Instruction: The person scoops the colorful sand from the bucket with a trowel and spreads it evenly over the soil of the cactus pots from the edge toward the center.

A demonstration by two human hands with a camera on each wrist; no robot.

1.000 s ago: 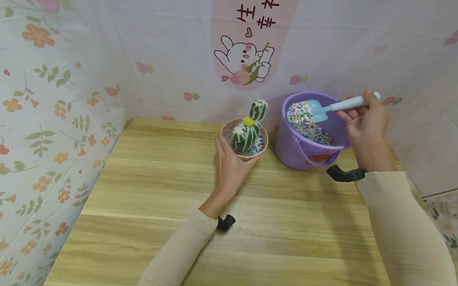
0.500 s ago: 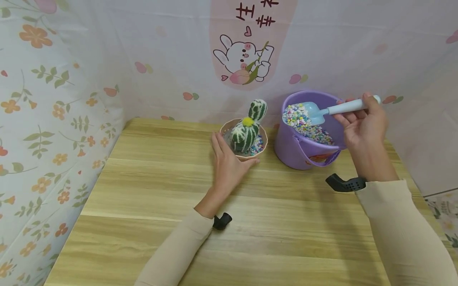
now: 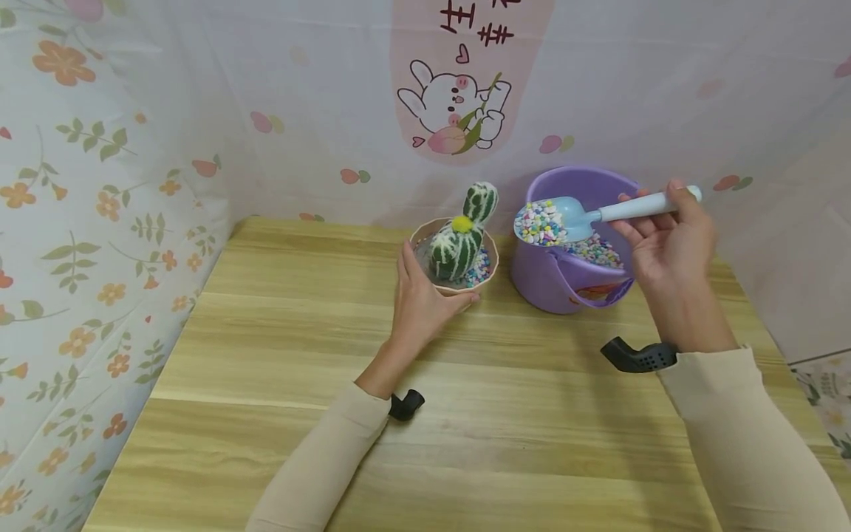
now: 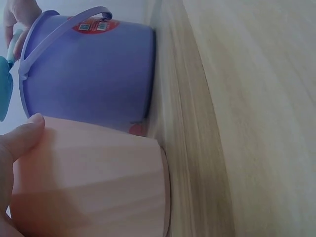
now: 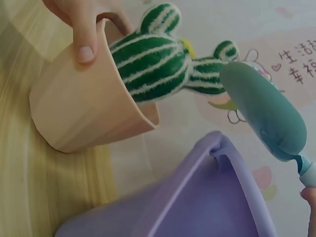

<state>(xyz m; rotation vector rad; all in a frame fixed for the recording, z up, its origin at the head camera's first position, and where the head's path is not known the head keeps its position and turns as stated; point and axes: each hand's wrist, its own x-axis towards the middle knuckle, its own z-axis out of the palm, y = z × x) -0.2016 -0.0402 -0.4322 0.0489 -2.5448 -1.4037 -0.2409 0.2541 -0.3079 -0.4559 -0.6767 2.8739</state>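
Observation:
A peach flowerpot point(image 4: 98, 177) stands on the table with a green, white-striped toy cactus point(image 3: 456, 253) in it and some colored pebbles point(image 3: 477, 273) beside the cactus. My left hand point(image 3: 420, 301) grips the pot's near left side, thumb at the front and fingers round the left rim. With my right hand point(image 3: 674, 247) I hold a light blue shovel point(image 3: 573, 214) by its handle. Its scoop is heaped with colored pebbles point(image 3: 541, 223) and hangs level over the left rim of a purple bucket point(image 3: 547, 277). More pebbles point(image 3: 595, 251) lie inside the bucket.
The wooden table point(image 3: 299, 355) runs up to a white printed cloth point(image 3: 319, 96) at the back. A flowered cloth point(image 3: 100, 244) hangs along the left side. The bucket's handle point(image 3: 578, 284) hangs down its front, close to the pot's right.
The right hand has moved the loaded shovel left, from inside the bucket to over its left rim. The left hand stays on the pot; its wrist has shifted slightly left.

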